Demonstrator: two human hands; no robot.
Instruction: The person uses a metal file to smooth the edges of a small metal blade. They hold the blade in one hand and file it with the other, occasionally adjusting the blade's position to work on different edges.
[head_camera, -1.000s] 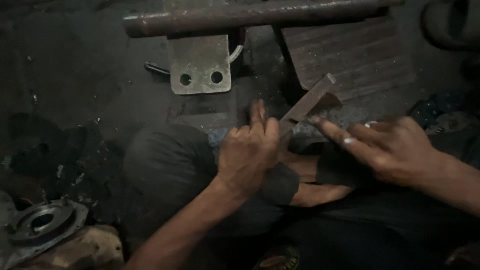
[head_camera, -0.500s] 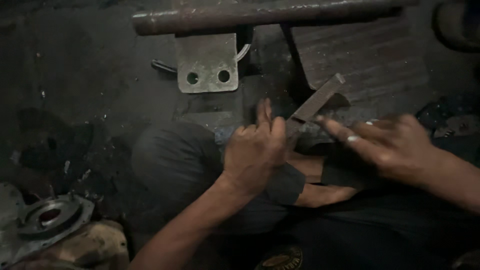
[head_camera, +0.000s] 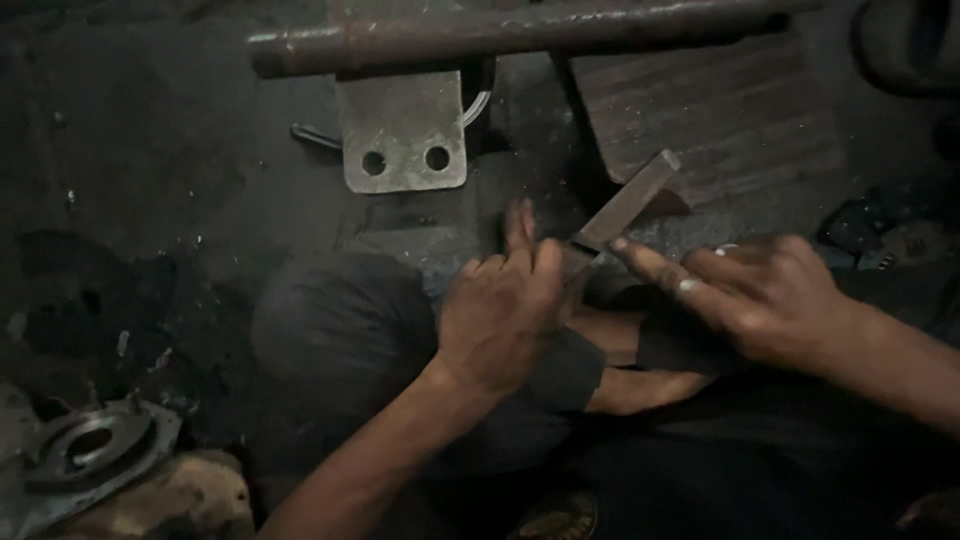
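Flat bar held low in front of the knees, work under way.

The bar (head_camera: 628, 212) slants up from the left hand (head_camera: 505, 310), which is closed round its lower end; the right hand (head_camera: 765, 300) lies half open, fingertip touching it. Beyond: a holed plate (head_camera: 404, 135), a pipe (head_camera: 520, 35).

Left hand (head_camera: 505, 310): curling its fingers closed, index finger pointing up, forearm reaching in from below.
Right hand (head_camera: 765, 295): stretching its index finger leftward, palm facing down.
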